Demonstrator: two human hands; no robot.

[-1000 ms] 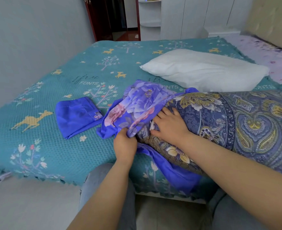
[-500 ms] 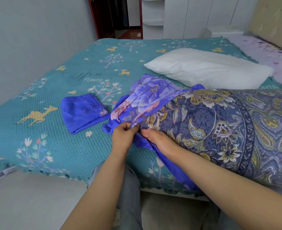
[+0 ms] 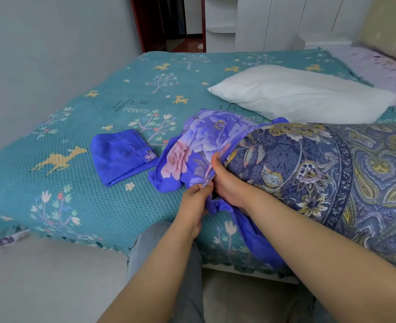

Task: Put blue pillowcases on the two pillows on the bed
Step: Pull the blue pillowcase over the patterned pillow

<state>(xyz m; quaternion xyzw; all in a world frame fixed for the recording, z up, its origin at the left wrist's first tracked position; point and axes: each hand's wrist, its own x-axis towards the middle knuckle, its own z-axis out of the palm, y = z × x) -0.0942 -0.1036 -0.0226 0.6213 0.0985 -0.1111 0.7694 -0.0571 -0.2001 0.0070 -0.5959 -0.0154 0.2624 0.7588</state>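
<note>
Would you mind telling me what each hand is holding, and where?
The left hand pinches the blue floral pillowcase at its open edge; the right hand grips that edge against the paisley-patterned pillow.

Bed (image 3: 113, 206) is wearing a teal waffle-weave cover with deer, tree and flower prints, hanging over the near edge. Lying directly on it: a folded blue pillowcase (image 3: 120, 157) left of centre, a bare white pillow (image 3: 304, 94) further back on the right, a paisley-patterned pillow (image 3: 332, 176) along the near right side, and a floral blue pillowcase (image 3: 197, 145) bunching at that pillow's left end, its solid-blue part trailing over the bed edge.
</note>
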